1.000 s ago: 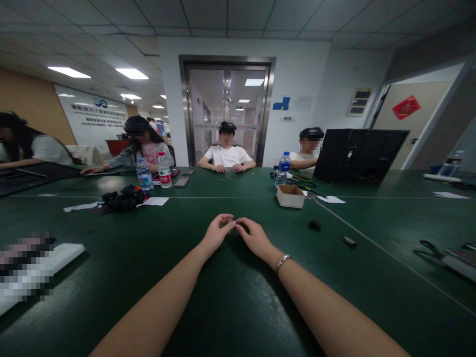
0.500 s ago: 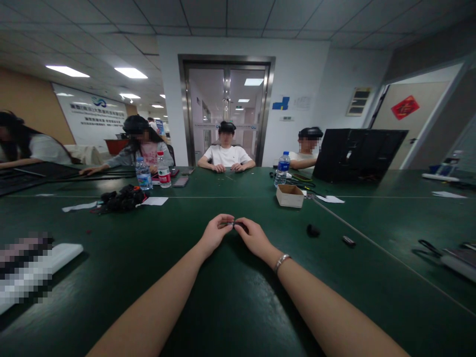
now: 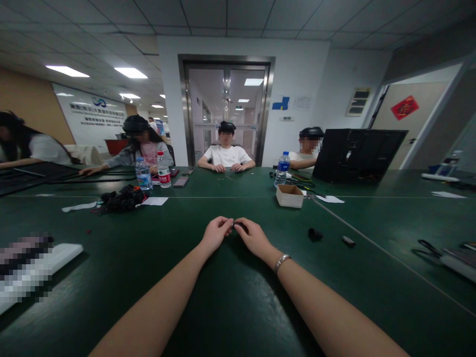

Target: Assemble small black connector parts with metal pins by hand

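Observation:
Above the middle of the green table [image 3: 238,292], my left hand [image 3: 217,233] and my right hand [image 3: 255,236] meet at their fingertips. Both are closed in a pinch around something small and dark, mostly hidden by the fingers and too small to name. A bracelet circles my right wrist. To the right of my right hand lies a short black cylindrical piece [image 3: 315,234]. Farther right is a small dark, shiny oblong piece [image 3: 348,241].
An open cardboard box [image 3: 290,197] and a water bottle [image 3: 282,168] stand beyond my right hand. Left of centre are a heap of black parts [image 3: 124,199] and two bottles. Several people wearing headsets sit around the table; a large black screen [image 3: 359,156] stands at right.
The fingers of my left hand have curled in closer, and its thumb has shifted slightly up at the pinch. My right hand stays almost where it was. The black piece has shifted slightly.

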`<state>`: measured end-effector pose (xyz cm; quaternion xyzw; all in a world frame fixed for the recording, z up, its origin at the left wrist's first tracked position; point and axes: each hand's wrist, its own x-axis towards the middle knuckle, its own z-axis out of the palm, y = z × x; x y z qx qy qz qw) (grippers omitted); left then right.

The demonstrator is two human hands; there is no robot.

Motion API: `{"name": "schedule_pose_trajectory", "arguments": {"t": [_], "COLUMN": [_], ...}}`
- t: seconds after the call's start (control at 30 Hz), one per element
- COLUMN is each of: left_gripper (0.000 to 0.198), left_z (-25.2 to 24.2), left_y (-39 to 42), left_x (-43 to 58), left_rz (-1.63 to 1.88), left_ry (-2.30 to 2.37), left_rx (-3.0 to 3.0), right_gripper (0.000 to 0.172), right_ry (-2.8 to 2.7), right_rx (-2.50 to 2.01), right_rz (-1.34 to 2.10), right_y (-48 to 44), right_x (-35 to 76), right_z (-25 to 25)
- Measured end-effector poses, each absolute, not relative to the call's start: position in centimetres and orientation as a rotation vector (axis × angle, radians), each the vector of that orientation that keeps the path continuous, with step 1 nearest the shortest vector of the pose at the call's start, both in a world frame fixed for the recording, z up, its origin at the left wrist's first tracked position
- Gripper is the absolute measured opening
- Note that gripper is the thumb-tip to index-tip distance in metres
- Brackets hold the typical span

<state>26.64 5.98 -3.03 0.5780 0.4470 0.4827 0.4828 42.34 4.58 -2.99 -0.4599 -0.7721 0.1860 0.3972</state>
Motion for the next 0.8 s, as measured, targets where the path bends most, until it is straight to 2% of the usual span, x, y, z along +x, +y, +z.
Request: {"name": "schedule_pose_trajectory", "arguments": {"t": [0.43, 0.63, 0.7, 0.8], "left_gripper": [0.027, 0.019, 0.018, 0.016], "left_z": [-3.3, -3.4, -3.3, -3.0], "left_y": [5.9, 6.1, 6.1, 5.9], "left_x": [26.4, 26.5, 26.4, 26.2], "left_rz": [1.166, 1.196, 1.183, 1.149], "left_ry": [0.981, 1.039, 1.072, 1.082], "left_rx": [1.434, 1.402, 1.396, 1.403], "right_gripper": [0.023, 0.045, 0.044, 0.033], "right_ry": [-1.926, -1.547, -1.405, -1.252], "right_rx": [-1.151, -1.187, -1.282, -1.464], "right_rz": [0.519, 0.861, 0.815, 0.561], "right_y": [4.8, 6.4, 7.2, 8.2], "right_x": [42.3, 43.9, 46.2, 51.2], "right_z": [-3.3, -3.7, -3.6, -3.5]}}
